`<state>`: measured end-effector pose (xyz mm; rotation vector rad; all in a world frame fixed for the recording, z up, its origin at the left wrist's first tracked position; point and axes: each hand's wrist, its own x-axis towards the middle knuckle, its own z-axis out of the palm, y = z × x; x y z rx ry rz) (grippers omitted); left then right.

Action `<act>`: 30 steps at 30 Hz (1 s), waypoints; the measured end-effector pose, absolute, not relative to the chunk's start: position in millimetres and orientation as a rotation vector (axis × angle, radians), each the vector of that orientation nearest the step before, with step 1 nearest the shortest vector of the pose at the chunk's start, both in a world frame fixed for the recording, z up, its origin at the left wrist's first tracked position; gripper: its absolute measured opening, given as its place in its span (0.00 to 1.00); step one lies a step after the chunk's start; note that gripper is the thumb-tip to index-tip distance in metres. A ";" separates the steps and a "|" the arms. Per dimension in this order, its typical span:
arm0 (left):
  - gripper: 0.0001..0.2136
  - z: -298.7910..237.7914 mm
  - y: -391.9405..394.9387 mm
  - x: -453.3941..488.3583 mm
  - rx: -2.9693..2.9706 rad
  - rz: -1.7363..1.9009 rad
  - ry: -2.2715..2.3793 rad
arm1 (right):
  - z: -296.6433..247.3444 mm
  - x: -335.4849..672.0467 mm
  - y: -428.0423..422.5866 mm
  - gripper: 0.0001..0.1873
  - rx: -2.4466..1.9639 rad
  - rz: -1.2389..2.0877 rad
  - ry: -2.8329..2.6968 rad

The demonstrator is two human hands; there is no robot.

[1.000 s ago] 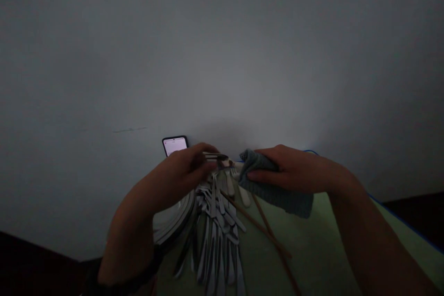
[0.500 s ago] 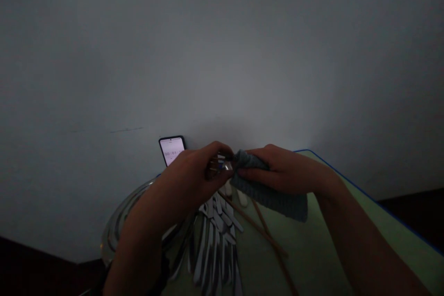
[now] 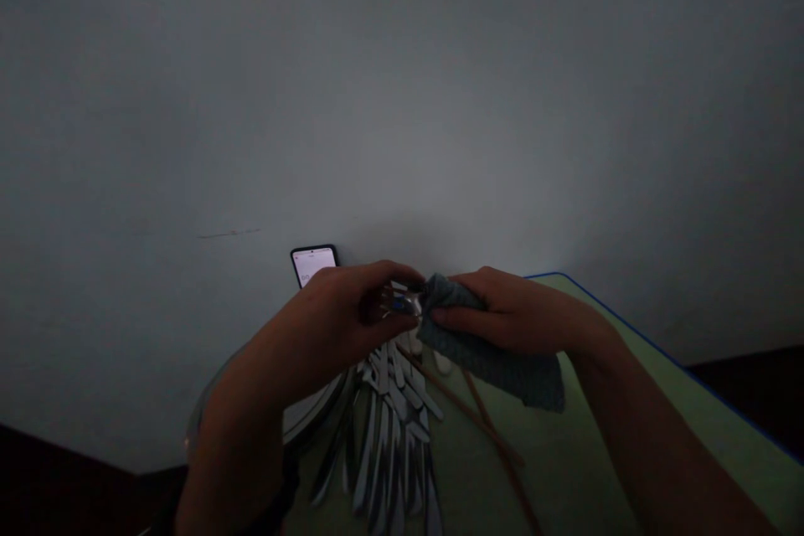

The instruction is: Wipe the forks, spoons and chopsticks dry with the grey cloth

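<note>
My left hand [image 3: 342,320] is closed on a shiny metal utensil [image 3: 397,302], whose end shows between my fingers. My right hand [image 3: 507,311] grips a blue-grey cloth [image 3: 496,356] and presses it against that utensil's end. The cloth hangs down below my right hand. Under both hands lie several metal utensils [image 3: 393,427] fanned out on the green table [image 3: 590,452]. What kind of utensil I hold is hidden by my fingers and the dim light.
A lit phone [image 3: 312,262] leans against the grey wall behind my left hand. A round metal tray or bowl [image 3: 314,410] sits under my left forearm. Two wooden chopsticks [image 3: 483,427] lie across the table. The table's blue edge [image 3: 628,318] runs at the right.
My hands have come together: the cloth in my right hand now touches the utensil in my left. The view has shifted slightly, so the table's blue edge shows.
</note>
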<state>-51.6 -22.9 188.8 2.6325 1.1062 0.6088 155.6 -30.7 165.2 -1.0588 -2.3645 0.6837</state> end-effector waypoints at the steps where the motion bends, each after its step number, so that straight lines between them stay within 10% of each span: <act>1: 0.13 189.4 -23.2 -51.4 2.640 0.615 1.101 | 164.9 155.8 -30.8 0.12 -1.061 0.688 -2.358; 30: 0.11 187.8 -20.8 -48.0 2.632 0.586 1.067 | 166.1 153.2 -32.2 0.18 -1.189 0.650 -2.381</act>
